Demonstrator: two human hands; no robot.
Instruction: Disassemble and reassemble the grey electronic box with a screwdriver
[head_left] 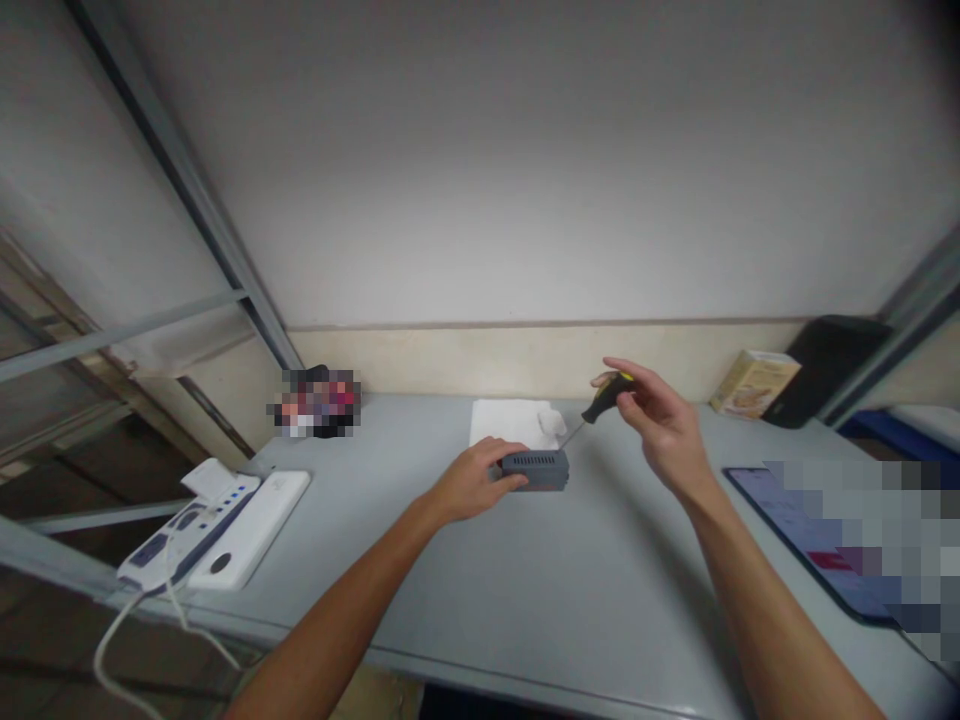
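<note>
My left hand (480,480) grips the left end of a small dark grey box (541,472) with a row of vent slots along its side. The box rests on the grey table, and the fingers wrap over its top and front. In my right hand (664,425) is a screwdriver (604,398) with a black and yellow handle, held tilted between thumb and fingers. Its thin shaft slants down to the left, and the tip is at the box's back right edge; whether it touches a screw is too small to tell. Behind the box lies a white sheet of paper (499,418) with a small white item (552,422) on it.
A power strip (187,525) with cables and a white power bank-like slab (259,530) lie at the left edge. A blurred-out bundle (319,402) sits at the back left. At right are a yellow carton (754,385), a black case (825,370) and a tablet-like screen (810,540).
</note>
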